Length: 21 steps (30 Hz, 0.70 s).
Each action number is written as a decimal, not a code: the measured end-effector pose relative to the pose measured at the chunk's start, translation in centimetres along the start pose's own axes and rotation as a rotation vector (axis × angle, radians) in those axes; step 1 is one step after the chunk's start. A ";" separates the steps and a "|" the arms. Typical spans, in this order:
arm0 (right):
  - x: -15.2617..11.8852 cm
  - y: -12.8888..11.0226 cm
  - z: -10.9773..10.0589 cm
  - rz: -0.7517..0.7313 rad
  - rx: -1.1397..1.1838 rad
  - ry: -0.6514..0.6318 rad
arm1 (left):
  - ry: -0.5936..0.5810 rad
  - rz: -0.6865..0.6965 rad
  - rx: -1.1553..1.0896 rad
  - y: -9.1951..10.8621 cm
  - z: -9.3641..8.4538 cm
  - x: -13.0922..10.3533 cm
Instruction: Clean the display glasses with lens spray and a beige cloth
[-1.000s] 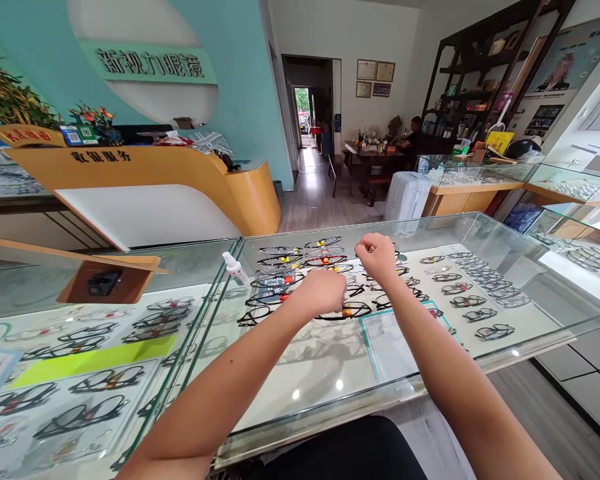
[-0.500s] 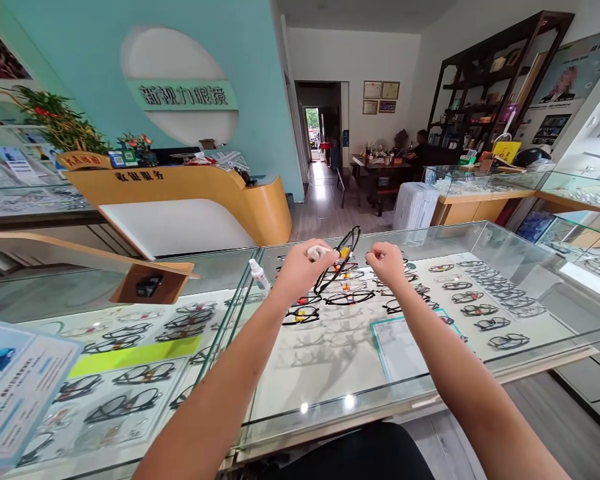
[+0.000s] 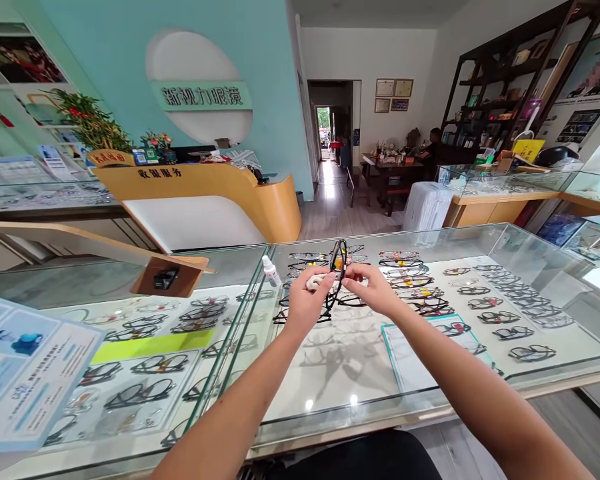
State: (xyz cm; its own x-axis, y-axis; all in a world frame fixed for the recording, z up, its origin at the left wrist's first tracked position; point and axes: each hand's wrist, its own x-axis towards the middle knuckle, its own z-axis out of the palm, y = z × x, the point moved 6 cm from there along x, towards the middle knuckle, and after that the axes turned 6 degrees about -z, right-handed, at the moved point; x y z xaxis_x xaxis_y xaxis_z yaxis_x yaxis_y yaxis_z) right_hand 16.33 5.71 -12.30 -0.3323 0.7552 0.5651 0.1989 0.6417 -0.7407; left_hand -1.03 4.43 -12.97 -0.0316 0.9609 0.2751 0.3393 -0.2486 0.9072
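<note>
A pair of black-framed eyeglasses (image 3: 338, 257) with a yellow-orange patch on it is held up over the glass display case (image 3: 290, 407). My left hand (image 3: 304, 300) is closed on the eyeglasses, and a crumpled white cloth (image 3: 316, 283) is tucked into the same grip. From the other side, the fingers of my right hand (image 3: 373, 288) pinch the frame. Several rows of eyeglasses lie below and behind my hands. A small white spray bottle (image 3: 271, 271) stands to the left of my left hand.
A teal-edged sheet (image 3: 415, 360) lies under my right forearm. At left are a wooden stand (image 3: 170, 273) and a blue-white leaflet (image 3: 30, 373). Beyond the case are a curved counter (image 3: 205, 180) and a wrapped suitcase (image 3: 427, 208). A person (image 3: 434, 143) sits at the back.
My right hand has moved left and now grips the eyeglasses, which stand more upright and slightly lower. The view has turned a little to the left.
</note>
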 end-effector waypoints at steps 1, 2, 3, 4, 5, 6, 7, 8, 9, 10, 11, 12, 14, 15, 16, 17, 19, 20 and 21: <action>0.0 0.0 0.0 0.007 0.016 0.002 | -0.001 -0.008 0.013 0.0 0.0 0.0; 0.0 0.0 -0.1 0.014 0.029 0.005 | -0.001 -0.017 0.022 -0.1 0.0 0.0; 0.0 0.0 -0.2 0.021 0.039 0.011 | -0.004 -0.022 0.026 -0.1 0.0 0.0; 0.0 0.1 -0.3 0.028 0.046 0.018 | -0.013 -0.021 0.022 -0.1 0.1 0.0; 0.0 0.3 -0.4 0.036 0.050 0.026 | -0.031 -0.013 0.011 -0.1 0.2 0.0; 0.0 0.5 -0.5 0.043 0.053 0.032 | -0.057 -0.004 -0.005 -0.1 0.3 0.1; 0.1 0.7 -0.6 0.051 0.055 0.038 | -0.088 0.006 -0.024 -0.3 0.4 0.2; 0.1 0.9 -0.7 0.059 0.055 0.042 | -0.111 0.013 -0.043 -0.4 0.6 0.3; 0.1 1.1 -0.8 0.065 0.055 0.044 | -0.124 0.019 -0.062 -0.7 0.6 0.4; 0.1 1.3 -0.8 0.069 0.055 0.045 | -0.127 0.025 -0.076 -1.0 0.6 0.6; 0.1 1.5 -0.8 0.073 0.054 0.044 | -0.124 0.031 -0.086 -1.2 0.6 0.8; 0.1 1.6 -0.8 0.075 0.054 0.043 | -0.122 0.039 -0.091 -1.5 0.6 1.0; 0.1 1.7 -0.8 0.077 0.053 0.040 | -0.118 0.050 -0.095 -2.0 0.6 1.2; 0.1 1.7 -0.8 0.079 0.052 0.039 | -0.121 0.052 -0.092 -2.2 0.7 1.3; 0.1 1.8 -0.8 0.079 0.050 0.037 | -0.120 0.051 -0.088 -2.3 0.7 1.4; 0.2 1.8 -0.8 0.079 0.049 0.035 | -0.117 0.049 -0.084 -2.5 0.6 1.5; 0.2 1.9 -0.8 0.076 0.047 0.028 | -0.115 0.047 -0.071 -2.7 0.6 1.6; 0.2 1.9 -0.8 0.075 0.047 0.024 | -0.112 0.047 -0.063 -2.7 0.7 1.6; 0.2 2.0 -0.8 0.073 0.047 0.021 | -0.109 0.050 -0.057 -2.8 0.7 1.6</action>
State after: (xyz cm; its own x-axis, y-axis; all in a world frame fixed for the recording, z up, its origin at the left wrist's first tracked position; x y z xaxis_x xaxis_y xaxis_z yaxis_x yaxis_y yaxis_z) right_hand 17.42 7.24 -13.32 -0.2994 0.8027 0.5158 0.1787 0.5782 -0.7961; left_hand -1.39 6.76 -15.23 0.0870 0.9539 0.2872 0.2841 -0.3001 0.9106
